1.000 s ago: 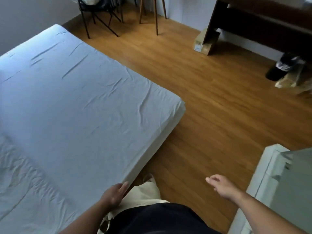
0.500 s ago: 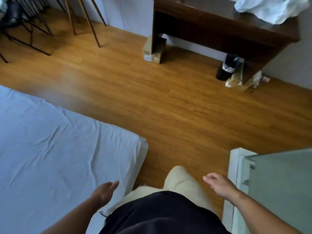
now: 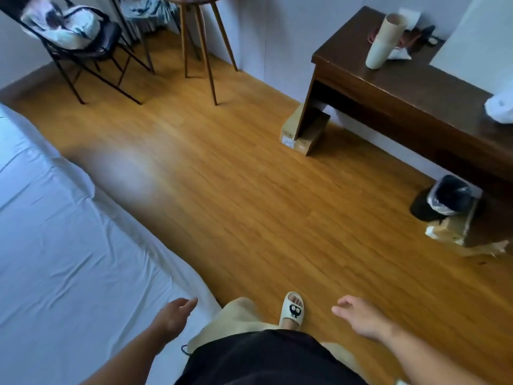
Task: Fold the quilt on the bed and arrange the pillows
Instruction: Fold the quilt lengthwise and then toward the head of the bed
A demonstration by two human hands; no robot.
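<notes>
The bed (image 3: pixel 61 245) with its bare white sheet fills the left side of the head view. A patterned white and dark bundle of fabric (image 3: pixel 59 23), perhaps a pillow or the quilt, lies on a black folding chair (image 3: pixel 91 48) at the far left. My left hand (image 3: pixel 173 318) hovers open over the bed's near corner, holding nothing. My right hand (image 3: pixel 361 319) hangs open above the wooden floor, also with nothing in it. My foot in a cream slipper (image 3: pixel 291 311) steps forward between them.
A wooden-legged stool or table (image 3: pixel 202 45) stands beside the chair. A dark wooden desk (image 3: pixel 402 90) runs along the right wall, with a cardboard box (image 3: pixel 294 137) and a lined bin (image 3: pixel 447 195) under it. Wooden floor (image 3: pixel 249 204) lies between bed and desk.
My view has swung right and up, away from the bed toward the chair and desk. My left hand has come off the mattress edge. The white cabinet at the lower right has left view.
</notes>
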